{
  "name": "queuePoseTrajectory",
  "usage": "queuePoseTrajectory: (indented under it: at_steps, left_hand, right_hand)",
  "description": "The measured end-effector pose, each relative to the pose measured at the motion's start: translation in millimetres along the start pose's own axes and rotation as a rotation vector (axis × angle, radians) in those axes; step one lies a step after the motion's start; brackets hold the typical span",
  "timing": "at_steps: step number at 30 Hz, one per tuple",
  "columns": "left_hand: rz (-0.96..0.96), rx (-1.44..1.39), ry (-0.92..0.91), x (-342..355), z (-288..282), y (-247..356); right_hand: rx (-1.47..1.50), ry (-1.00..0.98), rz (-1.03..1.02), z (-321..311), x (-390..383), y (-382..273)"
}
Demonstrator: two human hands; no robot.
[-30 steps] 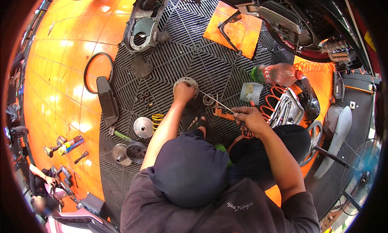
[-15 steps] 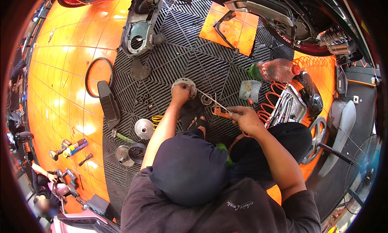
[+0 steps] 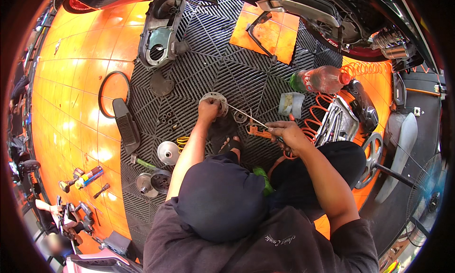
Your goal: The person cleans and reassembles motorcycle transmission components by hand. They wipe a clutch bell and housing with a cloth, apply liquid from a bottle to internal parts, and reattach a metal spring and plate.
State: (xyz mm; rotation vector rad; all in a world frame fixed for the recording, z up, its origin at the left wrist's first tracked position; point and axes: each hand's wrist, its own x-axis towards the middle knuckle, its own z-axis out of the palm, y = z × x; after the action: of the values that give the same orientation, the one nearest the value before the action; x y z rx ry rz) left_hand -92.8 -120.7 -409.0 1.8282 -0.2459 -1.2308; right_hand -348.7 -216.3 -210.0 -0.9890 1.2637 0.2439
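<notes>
My left hand [image 3: 208, 110] is closed on the edge of a round, pale metal part [image 3: 214, 96] above the black mat, beside my sandalled foot. In my right hand [image 3: 287, 133], fingers pinched, is a long thin rod [image 3: 246, 114] that slants up to the left, its far end at the round part. An orange tool [image 3: 258, 131] with jaw-like prongs shows just left of the right hand; whether the hand touches it I cannot tell. Between the hands, a hexagonal metal ring [image 3: 240, 116] lies on the mat.
Beyond the hands lie an engine cover [image 3: 160, 38] and a flat round disc [image 3: 162, 84]. Leftward are a drive belt [image 3: 113, 94], black filter [image 3: 126, 126] and metal pulley [image 3: 168, 152]. To the right are a bottle [image 3: 322, 80], coiled orange hose [image 3: 310, 126] and tool tray [image 3: 338, 121]. A co-worker sits lower left.
The view has shifted slightly. My left hand still grips the round part and my right hand the rod, with its fingers set slightly differently. At lower left, the co-worker's arm has moved.
</notes>
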Motion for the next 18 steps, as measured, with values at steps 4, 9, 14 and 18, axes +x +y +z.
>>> queuePoseTrajectory:
  at_steps: [4,9,14,18]
  left_hand:
    - [0.091,0.224,0.108,-5.3,0.1,5.4]
    - [0.202,-0.008,-0.068,-32.2,0.0,27.7]
    - [0.615,0.335,-0.642,-145.6,16.0,167.5]
    - [1.101,0.641,-0.781,-203.2,40.7,249.6]
  right_hand:
    - [-0.241,0.043,-0.126,-1.0,-11.2,-3.7]
    - [-0.437,0.348,-0.547,-2.3,-21.4,2.5]
    - [-0.254,0.217,-0.666,15.6,-61.5,-19.3]
    - [-0.27,0.374,-0.942,9.3,-112.9,-30.0]
